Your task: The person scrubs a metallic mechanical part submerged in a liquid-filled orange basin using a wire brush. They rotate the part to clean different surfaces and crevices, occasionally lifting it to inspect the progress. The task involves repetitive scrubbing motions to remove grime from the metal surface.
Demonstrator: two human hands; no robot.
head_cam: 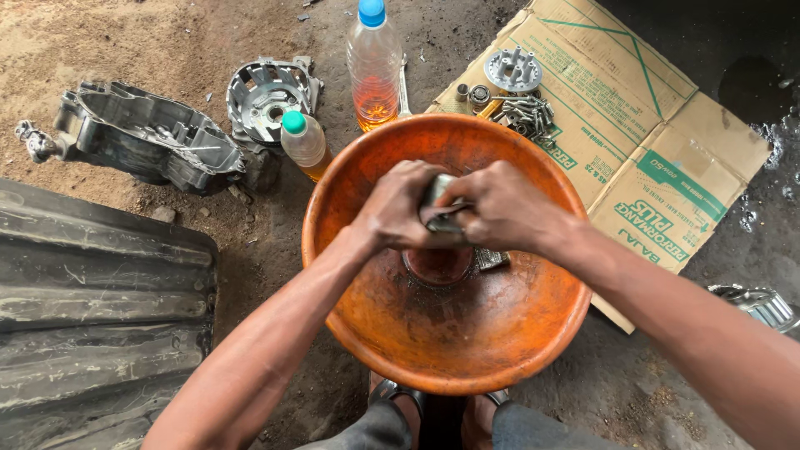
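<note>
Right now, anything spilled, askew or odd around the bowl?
Wet splashes darken the ground at right past the cardboard. The small bottle leans while the big bottle stands upright. Engine covers lie straight on dirt. Both the left hand and right hand grip a metal part over the bowl; nothing spilled there.

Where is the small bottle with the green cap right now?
In the head view, the green-capped bottle lies on the dirt floor at upper left of the orange basin, touching its rim, just below the round metal engine cover.

bottles [374,67]: 2 | basin [500,350]: 1 | engine casings [142,133]: 2 | cardboard [667,158]: 1
</note>
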